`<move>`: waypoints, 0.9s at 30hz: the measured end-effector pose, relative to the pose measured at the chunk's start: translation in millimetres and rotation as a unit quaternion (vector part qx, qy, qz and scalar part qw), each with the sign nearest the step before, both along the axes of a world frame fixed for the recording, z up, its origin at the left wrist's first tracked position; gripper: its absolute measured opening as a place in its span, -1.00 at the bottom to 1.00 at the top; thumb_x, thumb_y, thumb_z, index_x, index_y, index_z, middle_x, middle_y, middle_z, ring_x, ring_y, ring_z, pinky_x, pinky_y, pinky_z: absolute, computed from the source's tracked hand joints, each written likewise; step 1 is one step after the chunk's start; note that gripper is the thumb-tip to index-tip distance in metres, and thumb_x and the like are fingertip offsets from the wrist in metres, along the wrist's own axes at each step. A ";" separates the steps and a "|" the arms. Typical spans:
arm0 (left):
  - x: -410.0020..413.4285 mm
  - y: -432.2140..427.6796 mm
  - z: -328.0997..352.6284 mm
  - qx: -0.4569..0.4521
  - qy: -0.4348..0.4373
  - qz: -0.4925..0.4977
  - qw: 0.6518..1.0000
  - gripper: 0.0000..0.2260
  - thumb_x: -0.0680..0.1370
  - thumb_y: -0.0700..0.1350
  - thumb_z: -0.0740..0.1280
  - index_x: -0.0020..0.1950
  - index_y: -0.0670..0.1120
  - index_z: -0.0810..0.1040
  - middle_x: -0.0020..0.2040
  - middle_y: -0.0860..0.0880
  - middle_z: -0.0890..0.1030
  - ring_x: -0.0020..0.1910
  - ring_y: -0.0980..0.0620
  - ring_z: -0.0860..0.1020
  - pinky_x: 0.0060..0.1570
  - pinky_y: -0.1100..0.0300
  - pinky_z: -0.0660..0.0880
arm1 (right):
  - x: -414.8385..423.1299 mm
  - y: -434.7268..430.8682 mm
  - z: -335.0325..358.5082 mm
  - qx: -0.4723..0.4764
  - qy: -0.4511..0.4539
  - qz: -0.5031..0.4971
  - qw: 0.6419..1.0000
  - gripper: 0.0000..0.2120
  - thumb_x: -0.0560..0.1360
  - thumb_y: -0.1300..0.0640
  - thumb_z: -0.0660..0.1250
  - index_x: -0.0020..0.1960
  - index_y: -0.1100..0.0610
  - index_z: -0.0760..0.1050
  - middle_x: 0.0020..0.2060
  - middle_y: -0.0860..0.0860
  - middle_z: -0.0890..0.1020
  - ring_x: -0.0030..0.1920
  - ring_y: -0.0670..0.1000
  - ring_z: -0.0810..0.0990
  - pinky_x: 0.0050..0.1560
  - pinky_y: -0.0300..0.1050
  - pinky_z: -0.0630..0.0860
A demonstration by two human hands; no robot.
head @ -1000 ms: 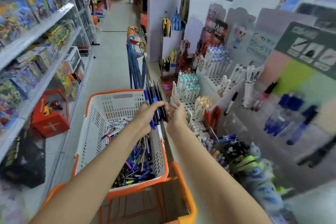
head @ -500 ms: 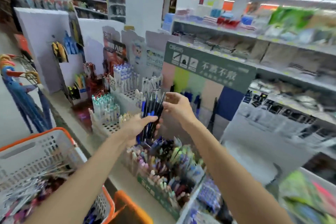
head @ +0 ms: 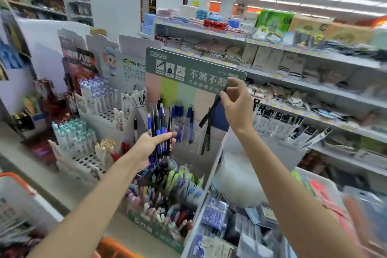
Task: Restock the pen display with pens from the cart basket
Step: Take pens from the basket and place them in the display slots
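Faces the pen display [head: 167, 92], upright just beyond the fingertips of both hands, with green header [head: 194, 69] above and clear pockets [head: 184, 130] below, blue pens [head: 191, 119] hung inside by the clip. Leaves the cart basket [head: 21, 182] far down behind the left wrist, only an orange rim in view (contents too blurred to name). Grips in the left hand [head: 146, 145] a bundle of pens [head: 159, 128], fingers curled tight around the lower barrels, tops fanned upward above the knuckles, probably as ready stock close to the pockets. Pinches in the right hand [head: 236, 103] a single black pen [head: 210, 112], thumb and forefinger closed on its upper end, remaining fingers loosely apart. Lets it slant down and left below the fingers, seemingly for aiming into a free pocket beside two dark pens [head: 206, 140].
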State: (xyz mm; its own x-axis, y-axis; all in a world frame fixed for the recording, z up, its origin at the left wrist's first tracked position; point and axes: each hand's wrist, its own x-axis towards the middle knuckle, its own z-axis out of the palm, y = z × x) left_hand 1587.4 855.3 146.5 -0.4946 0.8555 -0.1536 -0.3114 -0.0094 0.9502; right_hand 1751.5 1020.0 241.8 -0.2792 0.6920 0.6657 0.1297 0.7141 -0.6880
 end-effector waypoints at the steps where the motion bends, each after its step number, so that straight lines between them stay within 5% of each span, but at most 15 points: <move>1: 2.7 3.7 1.2 0.000 0.004 -0.004 1.000 -0.86 0.60 -0.18 0.34 0.07 -0.15 0.68 -0.11 -0.12 0.72 -0.27 0.06 0.66 -0.34 0.17 0.59 | 6.3 4.5 -0.5 0.017 -0.010 -0.014 1.000 -0.72 0.56 0.27 0.36 0.26 0.15 0.49 -0.19 -0.17 0.53 -0.15 -0.25 0.53 -0.07 -0.41 0.46; 5: 11.3 16.7 5.1 0.005 0.014 -0.021 1.000 -0.87 0.60 -0.17 0.35 0.07 -0.15 0.68 -0.10 -0.12 0.72 -0.26 0.05 0.67 -0.38 0.14 0.60 | 17.3 16.3 -14.5 0.053 -0.048 -0.036 0.997 -0.69 0.55 0.32 0.37 0.28 0.21 0.49 -0.18 -0.07 0.56 -0.17 -0.14 0.54 -0.08 -0.45 0.45; 11: 15.4 30.7 8.4 0.010 0.034 -0.038 0.999 -0.86 0.59 -0.17 0.36 0.08 -0.16 0.68 -0.12 -0.12 0.72 -0.20 0.01 0.66 -0.30 0.14 0.62 | 8.7 20.6 -45.9 0.041 -0.173 -0.031 0.984 -0.68 0.54 0.28 0.40 0.29 0.20 0.51 -0.13 0.01 0.61 -0.10 0.02 0.60 0.05 -0.04 0.60; 16: 18.1 38.1 9.1 0.004 0.042 -0.049 0.998 -0.87 0.58 -0.16 0.37 0.07 -0.15 0.68 -0.10 -0.13 0.72 -0.22 0.01 0.67 -0.27 0.08 0.62 | 3.9 25.3 -68.1 0.003 -0.216 -0.027 0.976 -0.67 0.56 0.20 0.38 0.32 0.14 0.52 -0.04 0.10 0.69 -0.04 0.09 0.65 0.09 0.10 0.59; 21: 21.0 44.6 8.2 -0.002 0.040 -0.070 0.997 -0.83 0.58 -0.16 0.38 0.10 -0.20 0.66 -0.05 -0.16 0.71 -0.21 0.03 0.67 -0.24 0.06 0.59 | 5.3 25.5 -70.3 0.089 -0.242 -0.027 0.966 -0.61 0.61 0.16 0.31 0.44 0.08 0.46 0.02 0.10 0.70 -0.04 0.14 0.65 -0.03 0.02 0.57; 24: 24.0 47.7 9.7 -0.008 0.043 -0.070 0.997 -0.81 0.57 -0.16 0.38 0.13 -0.22 0.63 -0.11 -0.14 0.71 -0.26 0.03 0.66 -0.40 0.12 0.58 | 13.3 25.9 -62.6 0.100 -0.172 -0.030 0.980 -0.55 0.61 0.25 0.28 0.49 0.14 0.38 -0.22 0.01 0.60 -0.31 0.01 0.52 -0.26 -0.14 0.41; 27: 26.1 50.7 13.2 -0.009 0.047 -0.072 0.996 -0.79 0.58 -0.17 0.37 0.15 -0.26 0.62 -0.12 -0.15 0.71 -0.28 0.02 0.67 -0.45 0.14 0.56 | 20.6 30.6 -45.0 0.072 -0.091 -0.031 0.993 -0.64 0.60 0.29 0.28 0.39 0.19 0.48 -0.26 -0.05 0.58 -0.36 -0.12 0.49 -0.29 -0.33 0.43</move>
